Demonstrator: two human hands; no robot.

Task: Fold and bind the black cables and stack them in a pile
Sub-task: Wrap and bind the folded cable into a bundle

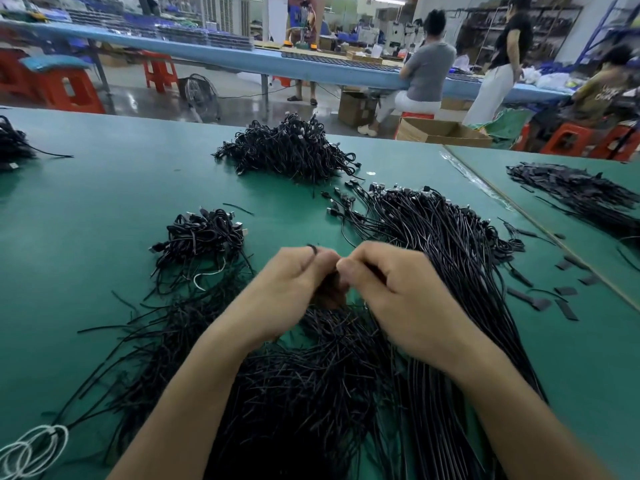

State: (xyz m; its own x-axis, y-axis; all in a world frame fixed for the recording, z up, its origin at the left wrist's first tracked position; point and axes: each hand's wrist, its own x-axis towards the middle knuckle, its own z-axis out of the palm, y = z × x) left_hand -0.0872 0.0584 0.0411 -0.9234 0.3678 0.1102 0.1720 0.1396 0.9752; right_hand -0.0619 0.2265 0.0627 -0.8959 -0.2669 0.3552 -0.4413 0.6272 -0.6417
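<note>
**Both hands close on 1 folded cable above the tie heap**

At the near left edge of the green table lies a coil of white cable, apart from the work. Further in sits a small pile of bound black cables, within easy reach of the left hand, likely so that each bound bundle can be dropped there. A heap of loose black twist ties spreads beneath both forearms, close enough to pick from without reaching. The left hand has its fingers curled, pinching the folded cable, and a short black tie end pokes up beside its fingertips. That cable is held between the 2 hands just above the heap. It is mostly hidden, and only a dark, blurred bunch shows. The right hand is curled too, its fingertips pinching the same bunch, probably to twist the tie. To its right fans a sheaf of straight unbound black cables, plugs pointing away.
</note>
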